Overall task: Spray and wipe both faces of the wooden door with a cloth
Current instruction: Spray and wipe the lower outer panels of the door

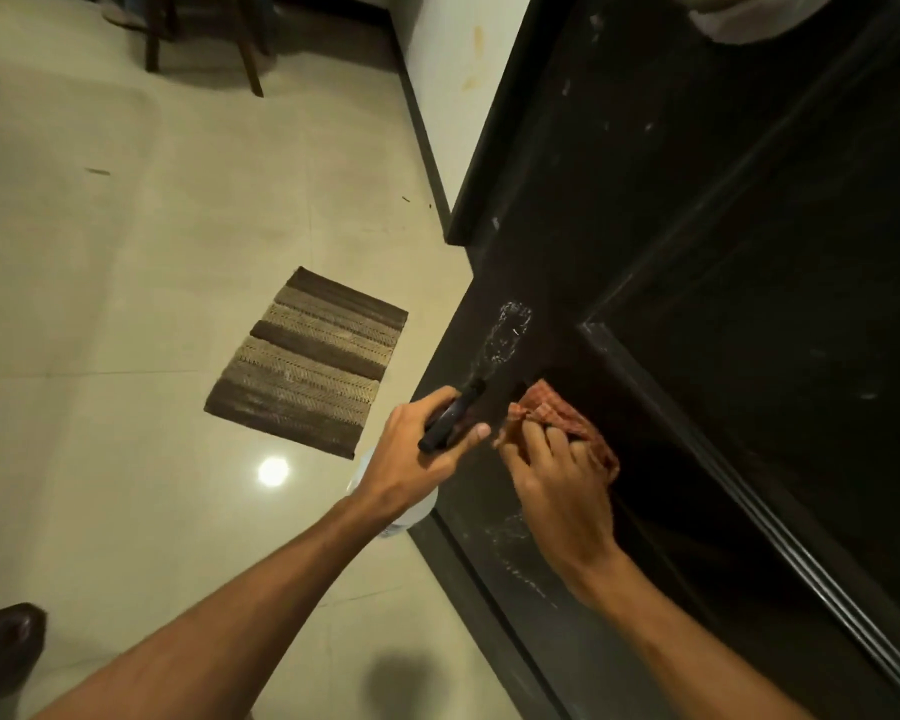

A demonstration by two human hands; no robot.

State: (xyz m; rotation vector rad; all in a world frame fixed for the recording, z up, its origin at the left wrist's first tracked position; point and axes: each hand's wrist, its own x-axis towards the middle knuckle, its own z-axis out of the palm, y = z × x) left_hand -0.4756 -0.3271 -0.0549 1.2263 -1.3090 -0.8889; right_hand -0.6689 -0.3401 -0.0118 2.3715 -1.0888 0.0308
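spray patch just beyond cloth

right hand (pixel 557 480) is bunching the checked cloth (pixel 544 402) against the wooden door (pixel 697 200), the spray patch (pixel 510 330) lying just ahead, nearer this hand; left hand (pixel 411 454) is clutching the spray bottle (pixel 450 415) alongside.

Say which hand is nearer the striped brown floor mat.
Left. Left hand grips a black spray trigger beside the mat; right hand holds a red checked cloth farther away.

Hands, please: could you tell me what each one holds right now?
Left hand: grips the spray bottle.
Right hand: holds the cloth against the door.
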